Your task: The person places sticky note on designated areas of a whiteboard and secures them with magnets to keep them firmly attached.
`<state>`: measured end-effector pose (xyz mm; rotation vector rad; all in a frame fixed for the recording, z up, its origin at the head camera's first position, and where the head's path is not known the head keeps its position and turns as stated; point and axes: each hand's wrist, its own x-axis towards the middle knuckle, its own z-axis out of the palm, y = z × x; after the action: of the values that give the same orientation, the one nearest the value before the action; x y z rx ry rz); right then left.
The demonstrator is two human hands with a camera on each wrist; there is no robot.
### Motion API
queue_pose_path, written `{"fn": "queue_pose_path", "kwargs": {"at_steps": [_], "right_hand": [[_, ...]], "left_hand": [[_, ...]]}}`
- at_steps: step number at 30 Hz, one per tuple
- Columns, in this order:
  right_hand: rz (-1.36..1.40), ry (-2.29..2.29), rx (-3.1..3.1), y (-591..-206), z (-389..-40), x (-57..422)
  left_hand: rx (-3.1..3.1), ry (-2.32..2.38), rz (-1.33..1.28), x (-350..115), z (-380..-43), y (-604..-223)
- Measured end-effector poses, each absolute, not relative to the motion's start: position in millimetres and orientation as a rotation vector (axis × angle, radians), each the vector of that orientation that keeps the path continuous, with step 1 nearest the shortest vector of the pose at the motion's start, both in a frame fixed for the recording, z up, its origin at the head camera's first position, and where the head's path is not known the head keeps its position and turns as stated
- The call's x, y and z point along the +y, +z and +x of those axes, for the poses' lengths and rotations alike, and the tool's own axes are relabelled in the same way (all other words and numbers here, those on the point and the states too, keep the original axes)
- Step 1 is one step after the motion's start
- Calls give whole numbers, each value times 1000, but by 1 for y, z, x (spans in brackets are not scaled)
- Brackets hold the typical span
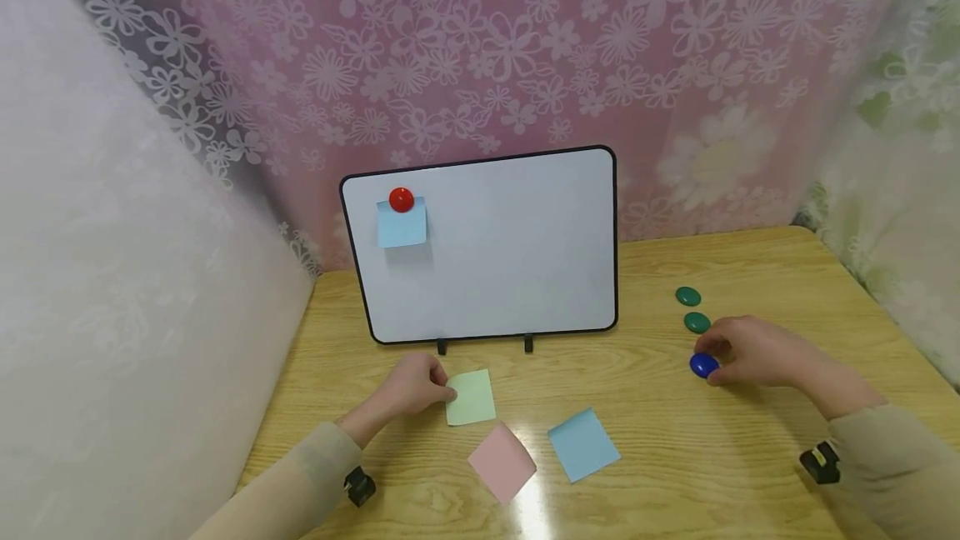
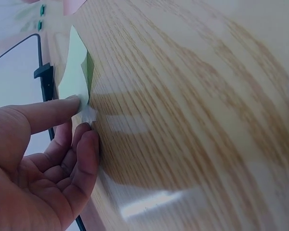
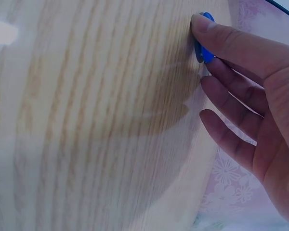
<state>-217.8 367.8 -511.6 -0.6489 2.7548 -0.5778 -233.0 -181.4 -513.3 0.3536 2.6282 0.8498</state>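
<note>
My left hand [image 1: 411,383] pinches the left edge of a light green sticky note [image 1: 472,398] between thumb and fingers; in the left wrist view the note [image 2: 76,72] stands partly bent up from the wood. On the right, my right hand [image 1: 753,352] grips a round blue magnet [image 1: 703,366] by its sides, thumb and index finger around it. The right wrist view shows the magnet [image 3: 207,41] at the fingertips, close over the tabletop. Two green magnets [image 1: 687,297] lie just beyond that hand. Near the left hand are a pink sticky note [image 1: 502,462] and a blue sticky note [image 1: 583,445].
A whiteboard [image 1: 517,257] with a black frame stands at the back on small black feet [image 1: 528,343]. A red magnet [image 1: 401,200] holds another blue note [image 1: 402,227] at its upper left. Flowered curtains surround the wooden table [image 1: 645,473].
</note>
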Motion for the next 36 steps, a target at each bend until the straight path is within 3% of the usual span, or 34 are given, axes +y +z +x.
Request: {"fn": "queue_pose_path", "kwargs": {"at_steps": [36], "right_hand": [[-621,-629,2806,-514,-210,367]], "left_hand": [[2547,1148,206,-193,-231,-521]]}}
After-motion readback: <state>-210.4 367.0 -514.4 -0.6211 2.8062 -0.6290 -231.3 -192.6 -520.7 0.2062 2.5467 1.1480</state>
